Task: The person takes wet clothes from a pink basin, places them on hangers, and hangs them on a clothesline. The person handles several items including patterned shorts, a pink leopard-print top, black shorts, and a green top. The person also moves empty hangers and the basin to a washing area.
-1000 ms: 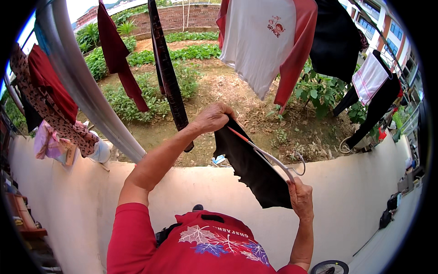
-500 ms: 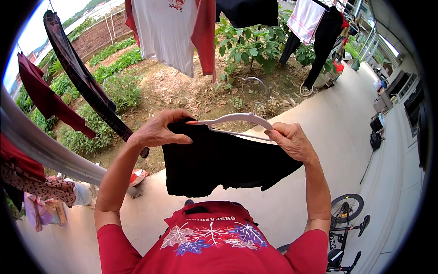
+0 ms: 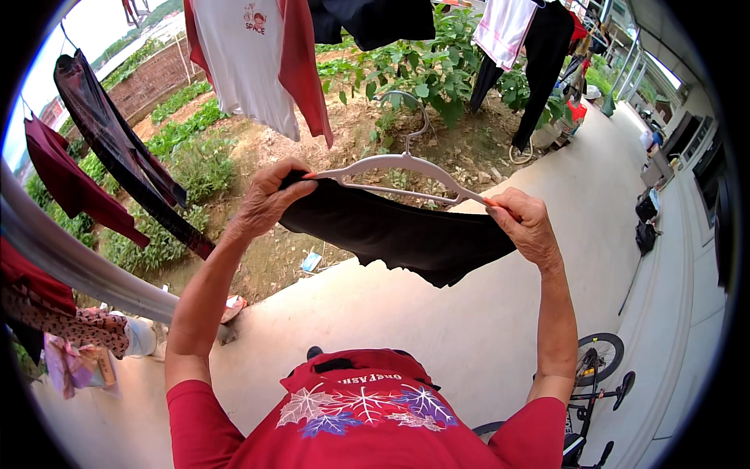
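At far left, a dark maroon garment (image 3: pixel 66 176) and a long black garment (image 3: pixel 117 156) hang off a line, a pale pole (image 3: pixel 86 273) running below them, patterned cloth (image 3: pixel 78 328) draped under that.

Left hand (image 3: pixel 266 199) raised in front of the person – fingers curled shut around the left end of a white plastic hanger (image 3: pixel 406 172), pinching the edge of the black garment (image 3: pixel 398 234) against it. Black garment is draped over the hanger bar and sags between both hands, held up in mid-air over the edge between garden soil and pale concrete floor (image 3: pixel 406 305). Hanger hook (image 3: pixel 406 117) points up, free, touching nothing I can see.

Above centre, a white T-shirt with red sleeves (image 3: pixel 254 59) hangs on a line, well apart from the hanger; another black piece (image 3: pixel 375 19) just right of it at the top edge.

Right hand (image 3: pixel 527 227) – fingers closed on the right end of the hanger, garment's right edge bunched under the palm.

Further right: more hung laundry, one pink-white item (image 3: pixel 504 27) and a black one (image 3: pixel 539 70), over green plants (image 3: pixel 422 66). Bottom right, a bicycle (image 3: pixel 594 375) on the concrete, near the right elbow. Person wears a red shirt (image 3: pixel 367 414) with a leaf print
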